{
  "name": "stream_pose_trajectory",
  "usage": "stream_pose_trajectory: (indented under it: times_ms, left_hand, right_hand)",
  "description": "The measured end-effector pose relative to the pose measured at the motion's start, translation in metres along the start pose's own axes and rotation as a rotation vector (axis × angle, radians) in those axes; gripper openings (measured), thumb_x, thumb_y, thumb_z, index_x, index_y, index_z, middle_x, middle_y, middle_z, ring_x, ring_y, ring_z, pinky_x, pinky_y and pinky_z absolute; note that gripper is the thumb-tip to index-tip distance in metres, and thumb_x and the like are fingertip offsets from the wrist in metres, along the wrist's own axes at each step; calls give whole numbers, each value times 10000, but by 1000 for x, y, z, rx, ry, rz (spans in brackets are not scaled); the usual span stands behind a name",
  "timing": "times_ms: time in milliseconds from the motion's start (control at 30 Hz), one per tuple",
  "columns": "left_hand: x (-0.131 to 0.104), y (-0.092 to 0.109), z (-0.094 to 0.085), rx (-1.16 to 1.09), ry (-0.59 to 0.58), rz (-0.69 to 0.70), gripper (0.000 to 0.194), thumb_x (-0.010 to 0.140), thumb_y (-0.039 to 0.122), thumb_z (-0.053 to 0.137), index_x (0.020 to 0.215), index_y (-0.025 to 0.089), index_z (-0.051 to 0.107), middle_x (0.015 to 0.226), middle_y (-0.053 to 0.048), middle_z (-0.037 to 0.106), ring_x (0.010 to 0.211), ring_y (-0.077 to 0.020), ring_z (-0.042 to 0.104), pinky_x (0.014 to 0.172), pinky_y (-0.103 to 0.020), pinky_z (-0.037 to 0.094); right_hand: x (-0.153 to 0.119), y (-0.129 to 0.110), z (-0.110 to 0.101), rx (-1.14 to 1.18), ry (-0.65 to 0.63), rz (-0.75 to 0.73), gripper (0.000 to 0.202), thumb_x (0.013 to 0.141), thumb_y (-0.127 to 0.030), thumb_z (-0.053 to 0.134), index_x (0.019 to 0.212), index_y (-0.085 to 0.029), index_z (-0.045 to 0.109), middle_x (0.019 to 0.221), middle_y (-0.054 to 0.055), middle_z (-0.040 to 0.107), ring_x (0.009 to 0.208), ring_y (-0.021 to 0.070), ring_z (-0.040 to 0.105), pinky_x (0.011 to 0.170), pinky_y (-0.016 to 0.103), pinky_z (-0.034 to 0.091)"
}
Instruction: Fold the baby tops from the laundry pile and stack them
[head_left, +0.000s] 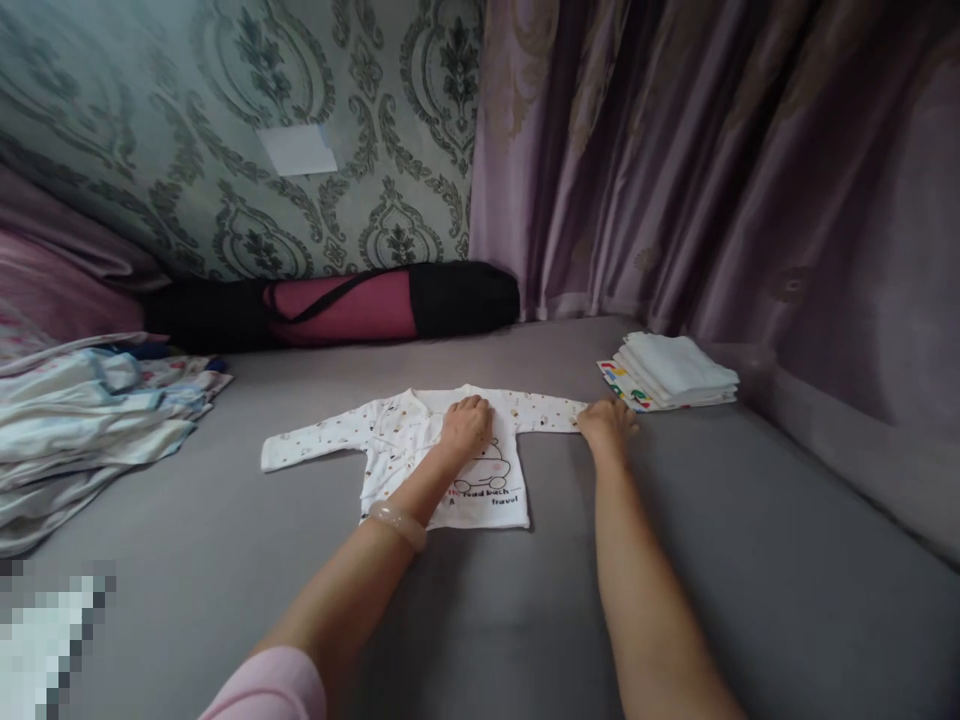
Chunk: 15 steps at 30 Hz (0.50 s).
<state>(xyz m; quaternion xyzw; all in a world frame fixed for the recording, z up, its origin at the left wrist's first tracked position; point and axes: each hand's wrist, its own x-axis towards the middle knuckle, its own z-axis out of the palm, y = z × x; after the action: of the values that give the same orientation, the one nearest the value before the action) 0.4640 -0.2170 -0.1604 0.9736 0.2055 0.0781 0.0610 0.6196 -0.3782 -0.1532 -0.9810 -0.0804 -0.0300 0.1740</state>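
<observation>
A small white long-sleeved shirt (390,450) with a dotted pattern and a cartoon print lies spread flat on the grey sheet (495,600). My left hand (466,425), a bracelet on its wrist, rests on the chest of the shirt with its fingers curled together; what lies under the fingertips is hidden. At the cuff of the right-hand sleeve, my right hand (609,420) has its fingers closed on the fabric. The other sleeve stretches out to the left, untouched.
A stack of folded white cloths (675,370) sits at the back right. Loose clothes (97,420) are heaped at the left. A black and pink long bag (345,308) lies along the wall, beside purple curtains (600,150).
</observation>
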Motion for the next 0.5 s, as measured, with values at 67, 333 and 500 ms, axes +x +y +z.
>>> stream_pose_trajectory:
  times_ms: [67, 333, 500]
  left_hand:
    - [8, 2, 2, -14, 4, 18, 407, 977, 226, 294, 1297, 93, 506, 1396, -158, 505, 1321, -236, 439, 1101, -386, 337]
    - [20, -1, 25, -29, -55, 83, 516, 994, 318, 221, 1447, 99, 337, 1524, -152, 332, 1426, -242, 272, 1152, -443, 253]
    - [19, -2, 25, -26, -110, 92, 576, 991, 389, 207, 1472, 83, 291, 1548, -153, 276, 1445, -259, 213, 1169, -452, 200]
  right_hand:
    - [1, 1, 1, -4, -14, 49, 408, 851, -247, 467, 1194, -90, 623, 1285, 250, 522, 1228, 367, 459, 991, 547, 321]
    - [14, -2, 5, 183, -36, 43, 350, 840, -233, 497, 1114, -74, 645, 1205, 256, 580, 1173, 345, 523, 934, 429, 402]
    - [29, -4, 12, 496, 66, 80, 394, 839, -228, 476, 1175, -43, 567, 1043, 198, 660, 978, 255, 623, 821, 308, 453]
